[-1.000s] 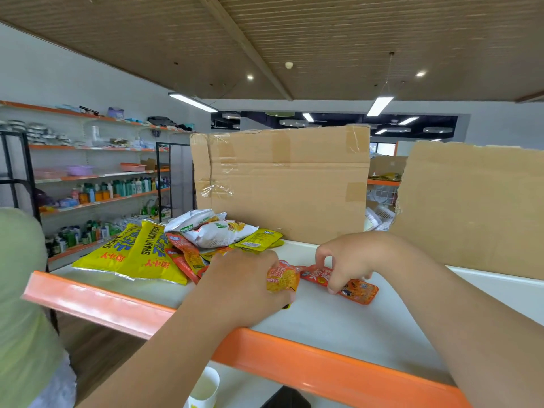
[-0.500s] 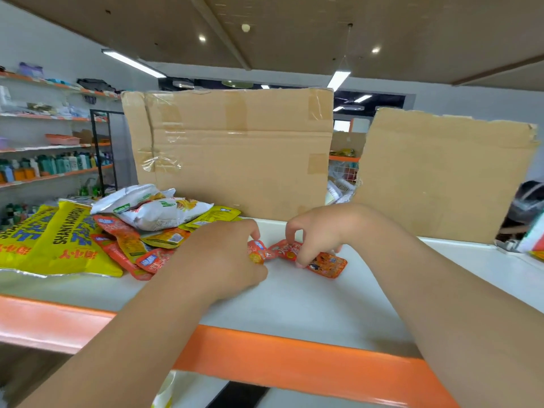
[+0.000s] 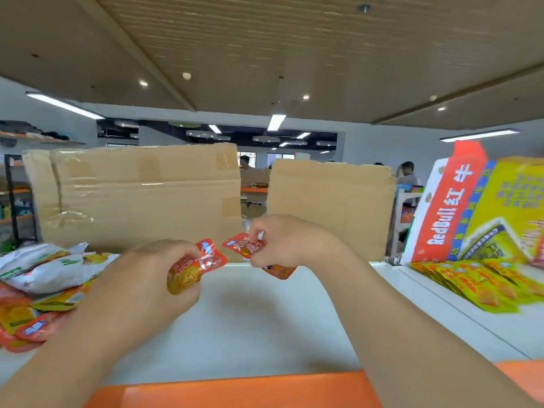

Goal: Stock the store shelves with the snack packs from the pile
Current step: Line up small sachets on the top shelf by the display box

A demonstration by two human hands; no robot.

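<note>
left hand: fingers curled round a red-orange snack pack, held just above the shelf, centre of the scene.
right hand: thumb and fingertips pinch a second pack, also red, near the first but apart from it.
third pack: red, shows just under the right hand; can't tell whether it is held or lying on the shelf.
pile: near left on the shelf, white bags on top, small red and yellow packs under them. Plenty in it.
done: yellow packs lie in an overlapping row on the right section; that part looks stocked.
left to do: my read is early to mid. The white centre span holds no laid-out row, and the red packs look like the next one.
writing: "RedBull" plus 红牛 on the carton standing far right, behind the yellow row. Print on the snack packs is too blurred to read.
backdrop: two cardboard sheets stand along the far edge.
</note>
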